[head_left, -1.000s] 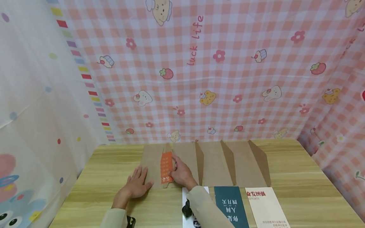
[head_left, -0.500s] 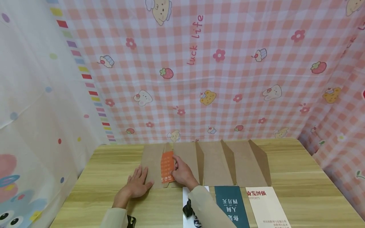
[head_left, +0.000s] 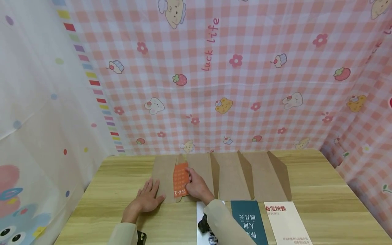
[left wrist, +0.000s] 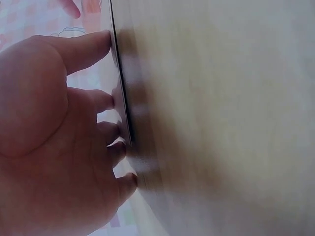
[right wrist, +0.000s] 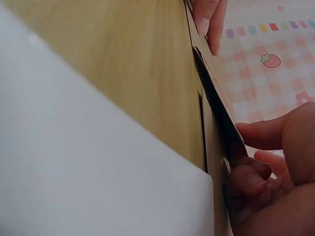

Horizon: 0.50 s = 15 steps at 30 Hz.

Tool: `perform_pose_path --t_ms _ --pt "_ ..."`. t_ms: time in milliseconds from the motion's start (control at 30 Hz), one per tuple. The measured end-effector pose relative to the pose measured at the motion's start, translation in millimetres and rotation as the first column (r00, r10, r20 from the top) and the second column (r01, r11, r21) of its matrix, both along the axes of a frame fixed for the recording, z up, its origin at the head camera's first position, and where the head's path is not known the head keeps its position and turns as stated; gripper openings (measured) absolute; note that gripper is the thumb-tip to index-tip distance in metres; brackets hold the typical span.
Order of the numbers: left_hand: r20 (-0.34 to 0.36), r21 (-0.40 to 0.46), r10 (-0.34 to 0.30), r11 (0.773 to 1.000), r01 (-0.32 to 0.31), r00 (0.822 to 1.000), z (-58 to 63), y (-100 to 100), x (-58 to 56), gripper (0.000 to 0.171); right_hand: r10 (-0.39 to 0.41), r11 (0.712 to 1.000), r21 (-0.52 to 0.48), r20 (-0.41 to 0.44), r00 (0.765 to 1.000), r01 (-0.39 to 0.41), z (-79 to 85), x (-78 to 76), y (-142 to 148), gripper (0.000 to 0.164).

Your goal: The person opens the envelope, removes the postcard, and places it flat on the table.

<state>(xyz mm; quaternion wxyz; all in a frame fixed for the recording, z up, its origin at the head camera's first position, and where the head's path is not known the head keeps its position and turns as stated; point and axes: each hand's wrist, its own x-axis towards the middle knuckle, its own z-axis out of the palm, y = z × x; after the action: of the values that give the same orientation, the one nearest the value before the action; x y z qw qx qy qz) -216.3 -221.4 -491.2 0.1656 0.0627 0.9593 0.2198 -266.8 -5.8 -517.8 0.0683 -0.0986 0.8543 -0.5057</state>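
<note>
A row of brown kraft envelopes lies along the back of the table. My left hand [head_left: 148, 197] rests with spread fingers on the leftmost envelope [head_left: 164, 166]; in the left wrist view the fingertips [left wrist: 104, 44] press down at its edge. An orange card [head_left: 180, 180] with pale lettering sticks out of that envelope's right side, its left part hidden inside. Thumb and fingers of my right hand [head_left: 197, 186] pinch the card's right edge. In the right wrist view, that hand [right wrist: 270, 172] holds the edge slightly raised, and the left fingers [right wrist: 209, 19] appear farther along.
Other envelopes [head_left: 234, 177] to the right have their flaps [head_left: 279, 173] unfolded. Nearer the front lie a white card [head_left: 200, 209] partly under the right sleeve, a dark teal card [head_left: 245, 207] and a cream card [head_left: 286, 221]. A patterned cloth [head_left: 235, 85] hangs behind the table.
My right hand has moved slightly right with the orange card, and more of the card shows outside the envelope. The left hand has stayed in place.
</note>
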Motion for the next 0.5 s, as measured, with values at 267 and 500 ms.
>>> perform_pose_path --t_ms 267,500 --pt "0.009 0.003 0.009 1.0 -0.009 1.0 2.0 0.7 0.0 0.071 0.035 0.999 -0.023 -0.026 0.999 -0.036 0.5 0.5 5.4 0.058" --pt "0.009 0.001 0.011 1.0 -0.011 1.0 1.6 1.2 -0.4 0.072 0.044 0.998 -0.032 -0.047 0.998 -0.046 2.0 1.4 6.7 0.061"
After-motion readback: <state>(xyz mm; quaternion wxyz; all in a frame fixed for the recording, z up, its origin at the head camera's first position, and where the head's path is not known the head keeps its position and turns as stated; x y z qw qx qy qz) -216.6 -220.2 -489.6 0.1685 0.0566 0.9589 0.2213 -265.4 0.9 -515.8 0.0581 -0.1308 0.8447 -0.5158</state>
